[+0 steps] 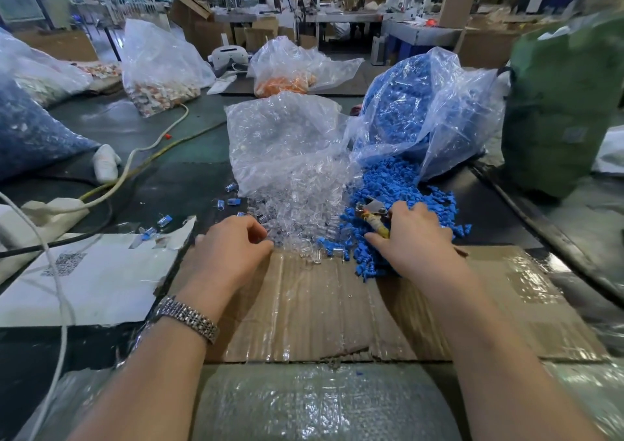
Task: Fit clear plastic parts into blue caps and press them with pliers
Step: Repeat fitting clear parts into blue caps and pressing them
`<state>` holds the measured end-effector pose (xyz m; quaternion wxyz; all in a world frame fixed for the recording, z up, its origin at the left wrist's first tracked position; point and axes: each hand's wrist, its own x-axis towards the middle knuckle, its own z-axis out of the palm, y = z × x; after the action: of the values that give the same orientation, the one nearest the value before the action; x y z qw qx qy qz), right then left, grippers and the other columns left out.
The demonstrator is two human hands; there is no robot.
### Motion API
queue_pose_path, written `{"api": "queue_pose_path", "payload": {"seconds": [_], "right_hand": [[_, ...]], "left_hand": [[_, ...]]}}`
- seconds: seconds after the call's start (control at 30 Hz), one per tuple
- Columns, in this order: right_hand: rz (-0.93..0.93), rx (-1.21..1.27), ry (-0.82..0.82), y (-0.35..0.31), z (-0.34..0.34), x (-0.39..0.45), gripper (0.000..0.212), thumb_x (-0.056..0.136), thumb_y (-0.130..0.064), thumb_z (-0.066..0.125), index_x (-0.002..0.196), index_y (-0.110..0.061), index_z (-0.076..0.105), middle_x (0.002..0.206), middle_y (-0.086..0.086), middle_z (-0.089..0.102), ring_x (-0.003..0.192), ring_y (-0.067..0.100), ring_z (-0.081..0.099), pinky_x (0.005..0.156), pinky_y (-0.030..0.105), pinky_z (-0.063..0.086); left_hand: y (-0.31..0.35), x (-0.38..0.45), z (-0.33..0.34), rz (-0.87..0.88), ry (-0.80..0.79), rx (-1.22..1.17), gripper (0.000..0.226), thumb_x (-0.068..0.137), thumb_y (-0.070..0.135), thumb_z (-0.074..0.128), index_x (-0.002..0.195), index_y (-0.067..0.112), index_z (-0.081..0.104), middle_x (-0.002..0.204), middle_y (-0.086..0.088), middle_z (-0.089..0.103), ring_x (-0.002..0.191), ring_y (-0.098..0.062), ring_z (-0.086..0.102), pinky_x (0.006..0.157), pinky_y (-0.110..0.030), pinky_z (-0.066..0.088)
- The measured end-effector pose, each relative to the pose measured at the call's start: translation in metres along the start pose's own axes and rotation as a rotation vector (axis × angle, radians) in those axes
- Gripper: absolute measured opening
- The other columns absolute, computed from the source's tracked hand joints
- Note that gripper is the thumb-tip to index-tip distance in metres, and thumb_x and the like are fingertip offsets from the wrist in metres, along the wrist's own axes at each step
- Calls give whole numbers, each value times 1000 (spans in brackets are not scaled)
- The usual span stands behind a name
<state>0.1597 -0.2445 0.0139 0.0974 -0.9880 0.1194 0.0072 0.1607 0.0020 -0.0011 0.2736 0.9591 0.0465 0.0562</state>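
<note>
A heap of clear plastic parts spills from a clear bag at the table's middle. Beside it on the right, blue caps pour out of another bag. My left hand sits at the near left edge of the clear heap, fingers curled, fingertips in the parts; I cannot tell if it pinches one. My right hand lies on the blue caps and grips pliers by their yellowish handle, metal jaws pointing away to the left.
Flattened cardboard lies under my forearms. Several assembled blue-and-clear pieces are scattered at left, near a white torn sheet and cables. More bags stand at the back and left, and a green sack at right.
</note>
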Motion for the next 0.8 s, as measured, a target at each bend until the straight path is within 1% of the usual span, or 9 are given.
{"api": "queue_pose_path", "payload": {"seconds": [0.2,0.3,0.4,0.47,0.5,0.6,0.67,0.73,0.8], "right_hand": [[-27,82,-20,1,-4,-5,65,89,-65,60,128,-14,46,133,15,43,124,37,44,102,54,42],[-93,133,37,0,-13,-9,51,92,-55,63,126,-20,50,129,8,43,124,31,43,103,53,41],[-256,209,60,0,-20,-11,14,91,-40,71,91,-32,58,101,-7,53,108,23,51,99,51,44],[-328,233,-6,1,-21,-13,25,89,-33,75,72,-34,56,80,-15,54,94,18,52,95,49,46],[-346,208,-31,2,-19,-13,25,88,-32,76,70,-35,58,75,-17,53,91,17,51,95,46,46],[-418,88,-9,-2,-14,-13,5,92,-33,72,89,-37,69,80,-19,48,98,16,44,90,40,37],[-442,20,4,-5,-11,-13,6,93,-36,69,99,-35,70,93,-14,52,107,18,44,90,41,35],[-442,-9,13,-8,-9,-13,11,92,-39,70,102,-33,70,104,-8,56,112,20,45,94,42,37],[-440,-15,26,-10,-7,-13,15,91,-42,70,100,-30,68,106,-5,57,113,21,46,96,44,38]], "left_hand": [[4,0,1,11,33,-34,10,84,30,78,92,27,73,97,5,72,95,-19,65,92,-41,52],[6,0,2,14,36,-62,10,84,27,78,92,26,73,94,7,71,96,-18,66,94,-42,52],[8,1,3,20,35,-70,8,85,27,78,90,28,72,89,11,69,94,-17,66,97,-44,50],[8,1,3,20,32,-80,8,85,26,78,89,29,72,86,12,67,93,-17,66,98,-45,49],[7,2,3,22,38,-89,9,85,24,78,89,29,72,86,11,68,92,-17,66,97,-45,50],[2,4,1,32,125,-176,8,85,20,76,89,26,72,85,8,71,84,-15,67,87,-40,56],[1,5,-1,35,155,-277,10,84,19,76,88,27,72,82,11,70,79,-9,67,80,-32,56],[4,4,-1,33,96,-418,12,84,17,77,87,28,73,79,12,72,72,1,66,68,-15,52],[9,1,0,26,-16,-594,13,85,13,77,88,25,76,78,8,75,66,2,66,61,-11,49]]}}
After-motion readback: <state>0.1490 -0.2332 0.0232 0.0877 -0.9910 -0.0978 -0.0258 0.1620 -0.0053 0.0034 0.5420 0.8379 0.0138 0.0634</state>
